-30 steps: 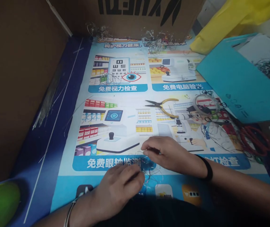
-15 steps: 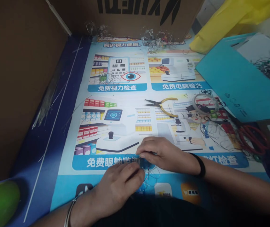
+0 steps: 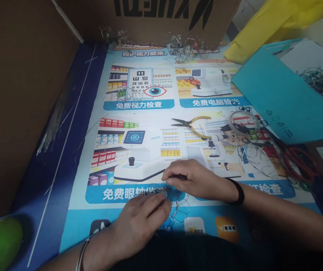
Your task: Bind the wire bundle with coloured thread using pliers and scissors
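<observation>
Both hands meet low in the middle of a printed blue poster mat. My left hand, with a thin bangle at the wrist, has its fingers curled down onto a small tangle of thin wire. My right hand, with a black band at the wrist, pinches the same wire between thumb and fingertips just above the left hand's fingertips. The wire loops spread out below and between the two hands.
Yellow-handled pliers lie on the mat beyond my hands. A roll of clear tape and red-handled scissors sit to the right. A teal folder, a yellow bag, cardboard walls and wire scraps surround the mat.
My right hand has slid slightly left and toward the left hand, closing its pinch on the wire. The left hand has barely moved.
</observation>
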